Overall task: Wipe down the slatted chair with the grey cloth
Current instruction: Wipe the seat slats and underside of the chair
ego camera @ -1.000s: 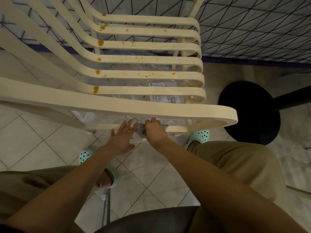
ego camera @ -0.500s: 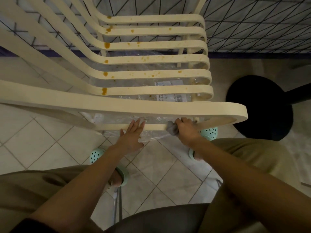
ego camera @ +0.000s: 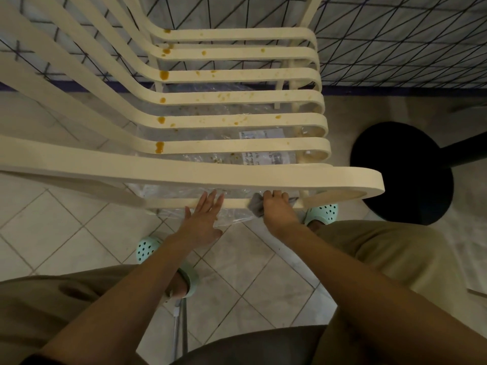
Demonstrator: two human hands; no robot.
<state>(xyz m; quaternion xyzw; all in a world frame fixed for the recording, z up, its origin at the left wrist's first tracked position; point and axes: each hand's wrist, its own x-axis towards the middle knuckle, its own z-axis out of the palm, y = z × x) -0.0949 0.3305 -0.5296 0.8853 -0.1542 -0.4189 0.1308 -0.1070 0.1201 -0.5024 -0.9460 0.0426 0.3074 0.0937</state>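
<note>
Now right hand (ego camera: 276, 209) presses grey cloth (ego camera: 257, 206) on slatted chair (ego camera: 237, 177) rail.

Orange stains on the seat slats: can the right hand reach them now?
Probably not directly. The right hand grips the grey cloth on the low rail beneath the wide near slat, which lies across its way to the orange stains. It would need to go over.

Both your arms reach forward, your left hand (ego camera: 204, 218) flat with fingers straight, your right hand (ego camera: 276, 210) curled around the grey cloth (ego camera: 256, 206).
</note>
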